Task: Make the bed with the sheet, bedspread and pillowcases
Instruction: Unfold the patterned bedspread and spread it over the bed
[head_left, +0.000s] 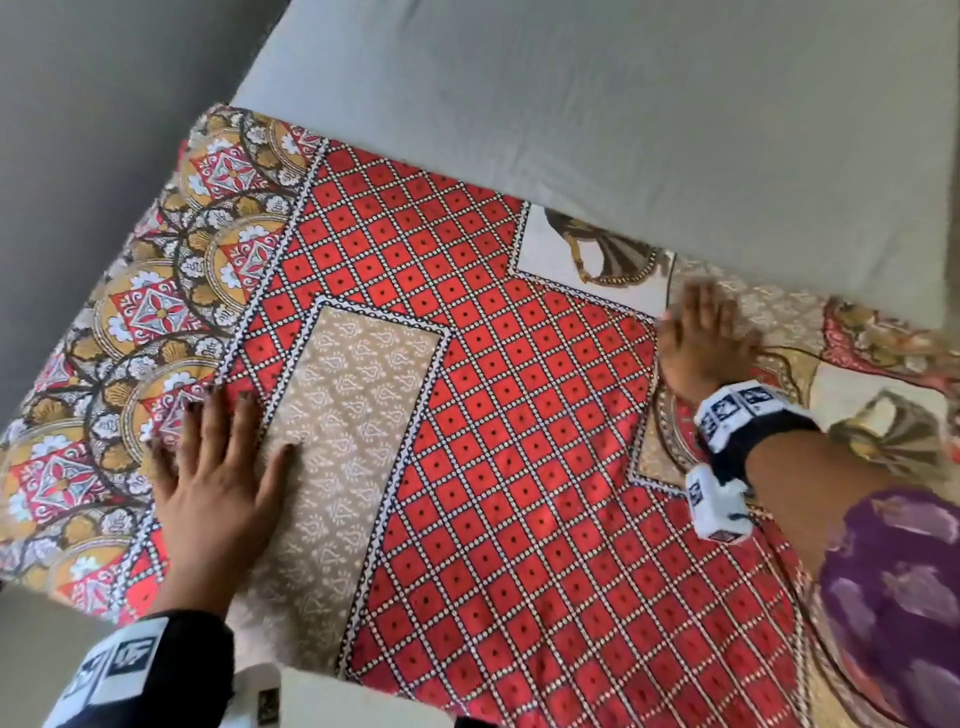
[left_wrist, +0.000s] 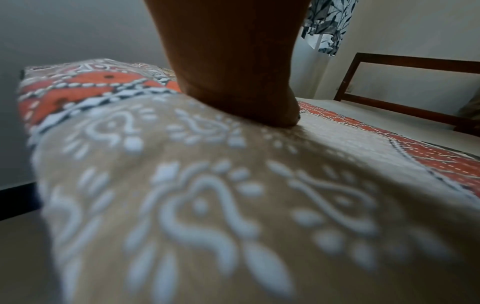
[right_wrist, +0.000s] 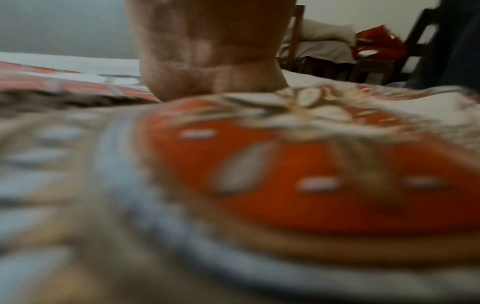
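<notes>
I am pressing my left hand (head_left: 218, 462) flat, fingers spread and straight, on the beige panel of the bedspread (head_left: 467, 415), near the corner of the bed (head_left: 675, 104). My right hand (head_left: 701, 338) is lying open on the cloth too, palm down, close to its far edge where the plain grey sheet (head_left: 623, 130) begins (this hand is blurred, so I am judging the fingers as straight, not curled). Neither hand is gripping anything.

The bedspread is covering only the near part of the mattress; the grey sheet is showing bare beyond it.

I am judging the bedspread to be thin, soft printed cotton: light, limp, likely to wrinkle and to drag under a palm, not slippery. Flat palms suit smoothing; for pulling it further over the sheet I would be pinching the far edge beside my right hand, and the corner hanging over the bed's side beyond my left.

The bands on my wrists are carrying black-and-white marker squares, but I am finding no readable writing or brand anywhere.
</notes>
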